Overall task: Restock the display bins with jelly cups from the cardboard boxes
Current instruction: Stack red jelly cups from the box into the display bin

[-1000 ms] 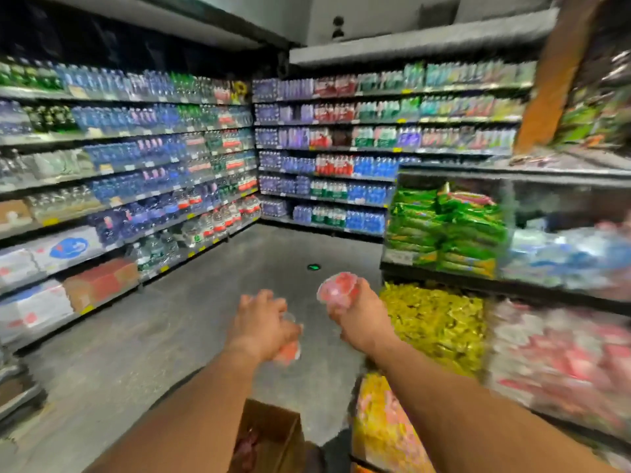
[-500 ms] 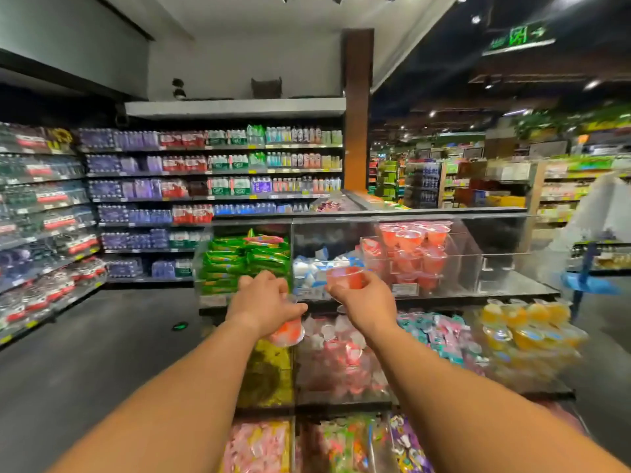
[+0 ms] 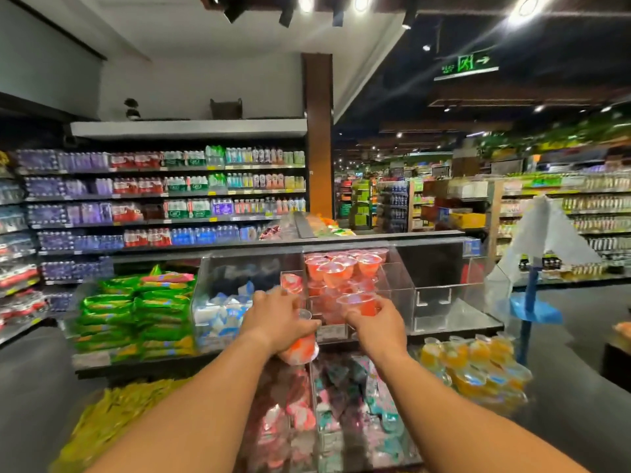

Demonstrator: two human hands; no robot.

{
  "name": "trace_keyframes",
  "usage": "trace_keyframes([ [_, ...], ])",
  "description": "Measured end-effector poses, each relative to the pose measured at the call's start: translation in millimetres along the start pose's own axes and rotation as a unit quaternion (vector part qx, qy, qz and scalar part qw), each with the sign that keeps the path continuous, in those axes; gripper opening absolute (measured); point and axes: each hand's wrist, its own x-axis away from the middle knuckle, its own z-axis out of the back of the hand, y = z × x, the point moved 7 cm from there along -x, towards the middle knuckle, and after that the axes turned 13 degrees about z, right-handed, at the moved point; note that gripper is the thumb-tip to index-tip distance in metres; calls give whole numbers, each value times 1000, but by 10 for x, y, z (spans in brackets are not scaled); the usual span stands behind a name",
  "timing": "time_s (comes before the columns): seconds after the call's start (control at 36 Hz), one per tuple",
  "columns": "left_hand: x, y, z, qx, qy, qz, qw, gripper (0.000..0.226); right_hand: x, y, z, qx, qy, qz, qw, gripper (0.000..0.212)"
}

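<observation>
1. Head view, left arm: the forearm runs up from the lower left edge toward the display stand. The left hand [image 3: 278, 317] is knuckles-up, its fingers curled round several red jelly cups [image 3: 300, 346]; one cup shows below the palm and another [image 3: 291, 283] stands out above the fingers.

2. Head view, right arm: the forearm runs up from the lower right corner. The right hand [image 3: 375, 324] is knuckles-up, fingers wrapped round a single red jelly cup [image 3: 358, 303], held upright at the front wall of the clear bin [image 3: 389, 268].

3. That bin is the middle compartment of the stand's upper tier and holds a pile of stacked red cups [image 3: 341, 268], heaped toward its rear edge.

4. The compartment to the right [image 3: 444, 302] shares a wall with it.

5. The compartment to the left holds blue and white packets [image 3: 222, 308]; green packets [image 3: 136, 308] are stacked at the tier's left end.

6. On the lower tier, orange cups [image 3: 471, 360] lie at the right edge.
</observation>
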Motion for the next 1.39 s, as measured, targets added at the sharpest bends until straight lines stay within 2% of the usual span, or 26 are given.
trace_keyframes([
  [0.14, -550, 288, -174, 7, 4, -18, 1000, 66, -644, 363, -94, -21, 23, -3, 1000, 60],
  [0.19, -741, 382, -202, 2, 5, -27, 1000, 64, -858, 415, -100, -24, 29, -3, 999, 53],
  [0.28, -1002, 480, -191, 15, 6, -28, 999, 52, -1181, 469, -98, -36, 37, -11, 999, 54],
  [0.36, -1220, 518, -214, 16, 7, -23, 1000, 45, -1474, 519, -135, -26, 25, -16, 999, 34],
  [0.53, -1485, 514, -243, 21, 33, -6, 999, 53, -1925, 683, -276, -6, -8, -11, 1000, 26],
  [0.64, -1611, 511, -248, 5, 30, 5, 1000, 56, -2091, 819, -405, 1, -31, -21, 999, 43],
  [0.81, -1700, 513, -213, -2, 37, 24, 999, 49, -2231, 895, -482, 2, -34, -22, 999, 43],
  [1.25, -1705, 462, -362, -7, 36, 47, 998, 56, -2339, 981, -486, 57, -61, -8, 996, 57],
  [1.33, -1696, 470, -373, -1, 34, 48, 998, 55, -2328, 981, -490, 56, -60, -1, 997, 40],
  [1.39, -1695, 476, -384, -1, 32, 48, 998, 57, -2329, 993, -505, 55, -62, -4, 997, 40],
])
